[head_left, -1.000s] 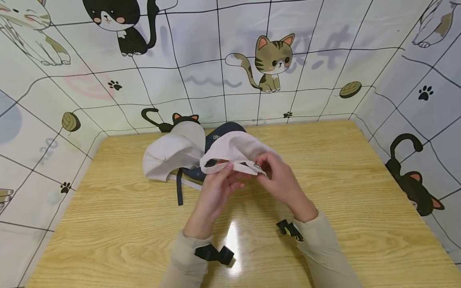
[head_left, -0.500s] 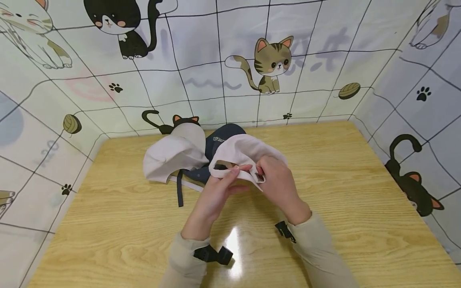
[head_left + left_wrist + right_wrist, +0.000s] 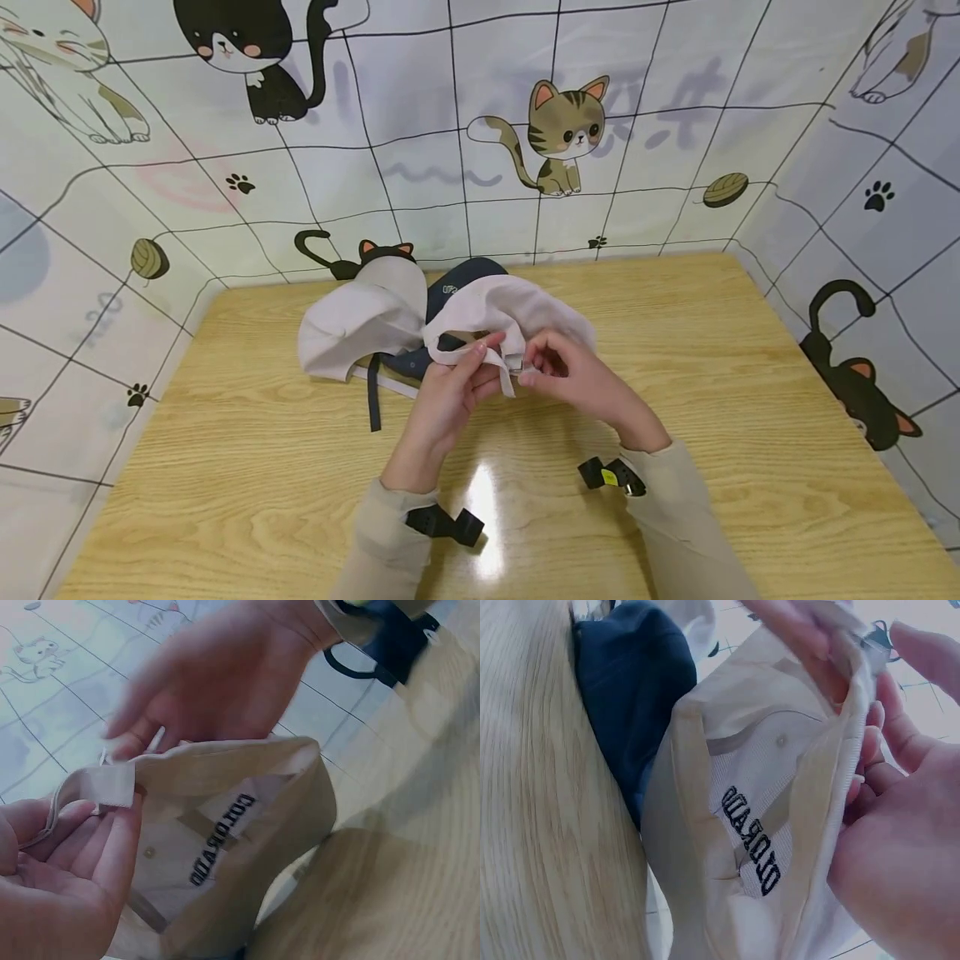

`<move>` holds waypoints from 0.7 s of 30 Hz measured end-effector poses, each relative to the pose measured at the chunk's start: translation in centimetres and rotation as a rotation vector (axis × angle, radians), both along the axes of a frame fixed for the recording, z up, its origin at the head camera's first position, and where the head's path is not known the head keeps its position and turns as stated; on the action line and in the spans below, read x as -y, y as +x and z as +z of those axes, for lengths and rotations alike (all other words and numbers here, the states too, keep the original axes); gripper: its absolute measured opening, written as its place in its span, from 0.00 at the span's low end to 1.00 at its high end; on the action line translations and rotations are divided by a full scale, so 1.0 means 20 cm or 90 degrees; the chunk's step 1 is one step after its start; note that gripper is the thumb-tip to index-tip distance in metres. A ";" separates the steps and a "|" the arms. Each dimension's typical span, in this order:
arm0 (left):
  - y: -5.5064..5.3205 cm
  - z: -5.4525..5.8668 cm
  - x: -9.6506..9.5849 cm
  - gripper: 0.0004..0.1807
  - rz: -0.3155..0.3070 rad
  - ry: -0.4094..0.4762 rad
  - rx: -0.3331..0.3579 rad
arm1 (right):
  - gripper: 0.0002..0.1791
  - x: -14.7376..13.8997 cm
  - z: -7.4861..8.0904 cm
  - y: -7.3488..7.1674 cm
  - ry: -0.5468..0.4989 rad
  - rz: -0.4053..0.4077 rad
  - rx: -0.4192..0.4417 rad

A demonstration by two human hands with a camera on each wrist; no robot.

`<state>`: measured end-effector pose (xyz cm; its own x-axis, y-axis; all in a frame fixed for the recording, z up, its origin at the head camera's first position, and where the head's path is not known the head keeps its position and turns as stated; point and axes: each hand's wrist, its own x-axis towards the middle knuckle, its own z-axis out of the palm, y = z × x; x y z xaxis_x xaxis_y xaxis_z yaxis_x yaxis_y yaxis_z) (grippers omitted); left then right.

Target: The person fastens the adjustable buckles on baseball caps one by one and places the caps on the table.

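White cap [image 3: 517,304], left hand [image 3: 444,398] pinching its strap [image 3: 112,787], right hand [image 3: 588,383] curled alongside (grip unclear)

Pale pinkish-white fabric cap [image 3: 491,302]: black COLORADO lettering [image 3: 217,841] inside. Dark navy fabric cap [image 3: 471,269], farther: small white letters [image 3: 450,290], illegible.

Navy cap [image 3: 467,272] partly hidden behind held pale cap [image 3: 504,305]; right hand [image 3: 225,684] blurred in left-wrist view.

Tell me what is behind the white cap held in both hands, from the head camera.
A dark blue cap. Its lettered part shows above the white cap, and a lower part shows to the left. The middle is covered and cannot be seen.
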<state>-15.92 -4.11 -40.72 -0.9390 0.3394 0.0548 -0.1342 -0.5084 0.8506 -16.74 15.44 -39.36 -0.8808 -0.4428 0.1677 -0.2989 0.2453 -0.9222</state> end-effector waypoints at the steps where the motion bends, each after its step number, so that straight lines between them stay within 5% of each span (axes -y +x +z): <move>1: 0.00 -0.01 0.00 0.21 0.003 -0.001 0.003 | 0.07 0.00 0.01 0.00 -0.010 0.003 0.012; 6: -0.02 -0.04 -0.01 0.21 0.030 -0.009 0.014 | 0.11 0.03 0.07 0.02 -0.072 -0.031 0.087; 12: -0.03 -0.08 -0.03 0.20 0.097 -0.022 0.066 | 0.24 0.06 -0.01 -0.01 -0.156 -0.072 0.209; 21: -0.03 -0.10 -0.05 0.21 0.095 -0.023 0.041 | 0.20 0.08 -0.06 -0.01 -0.067 -0.132 0.208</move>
